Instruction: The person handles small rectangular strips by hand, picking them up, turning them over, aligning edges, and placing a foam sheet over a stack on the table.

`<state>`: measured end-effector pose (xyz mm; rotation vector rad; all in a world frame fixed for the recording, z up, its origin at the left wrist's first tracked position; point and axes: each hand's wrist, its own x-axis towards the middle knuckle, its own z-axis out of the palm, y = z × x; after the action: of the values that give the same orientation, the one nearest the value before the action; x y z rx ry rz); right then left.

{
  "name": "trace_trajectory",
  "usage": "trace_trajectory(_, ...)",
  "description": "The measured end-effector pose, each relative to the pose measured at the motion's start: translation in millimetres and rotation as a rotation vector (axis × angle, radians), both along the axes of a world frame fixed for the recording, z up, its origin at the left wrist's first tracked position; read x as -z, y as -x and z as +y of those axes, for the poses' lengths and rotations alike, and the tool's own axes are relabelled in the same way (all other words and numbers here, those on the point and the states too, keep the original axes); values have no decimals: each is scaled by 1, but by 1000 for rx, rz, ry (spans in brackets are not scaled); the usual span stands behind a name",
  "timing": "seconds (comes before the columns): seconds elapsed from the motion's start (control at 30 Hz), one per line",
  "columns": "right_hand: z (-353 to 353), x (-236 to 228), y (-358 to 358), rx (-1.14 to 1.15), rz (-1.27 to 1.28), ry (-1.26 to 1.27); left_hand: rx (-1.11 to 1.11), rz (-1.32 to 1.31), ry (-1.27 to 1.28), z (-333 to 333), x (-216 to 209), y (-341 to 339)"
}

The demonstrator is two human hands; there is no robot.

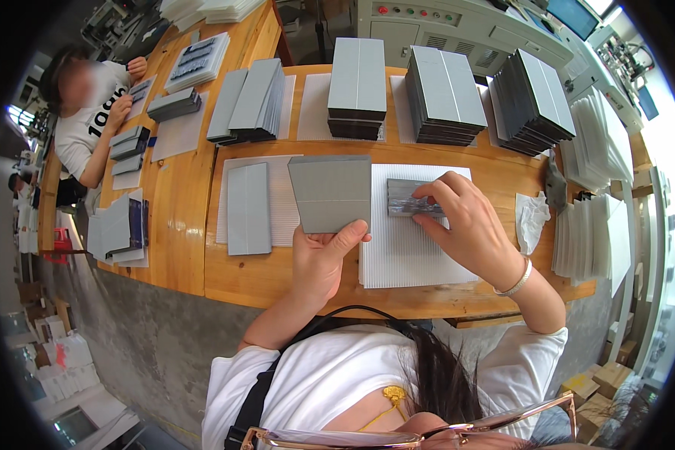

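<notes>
My left hand (324, 259) is closed on a flat grey panel (330, 191), thumb on its near face, tilted up above the table's front part. To the right, my right hand (472, 221) bends over a small dark grey strip-like piece (403, 199) with a shiny, streaked top. Thumb and fingers close in a pinch at that piece's right end; their tips partly cover it. The piece lies on a white corrugated sheet (420, 259). Left of the held panel, a long grey panel (249, 210) rests on another white corrugated sheet (283, 225).
Stacks of grey panels (357, 75) line the table's far side. White sheets (600, 142) stand bundled at the right, near a crumpled white tissue (531, 221). At far left a co-worker (90, 112) handles pieces beside more grey stacks (120, 229). Machine cabinets (457, 34) stand behind the wooden table (277, 281).
</notes>
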<state>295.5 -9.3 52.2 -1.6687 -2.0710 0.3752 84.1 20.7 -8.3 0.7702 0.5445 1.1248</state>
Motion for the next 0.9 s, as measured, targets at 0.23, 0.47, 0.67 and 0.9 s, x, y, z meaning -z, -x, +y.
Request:
trace_trajectory(0.23,1,4,24,-132,525,153,47,26,-18,-6,-2,-1)
trace_trajectory(0.47,-1,20,37,-61,1031,303,79,29,11,-5,-3,-1)
trace_trajectory(0.67,-1,21,37,-48,1098,308,24,108,-87,-6,-2,0)
trace_trajectory(0.9,-4,21,38,-41,1087,269,1,138,-127,-7,-3,-1)
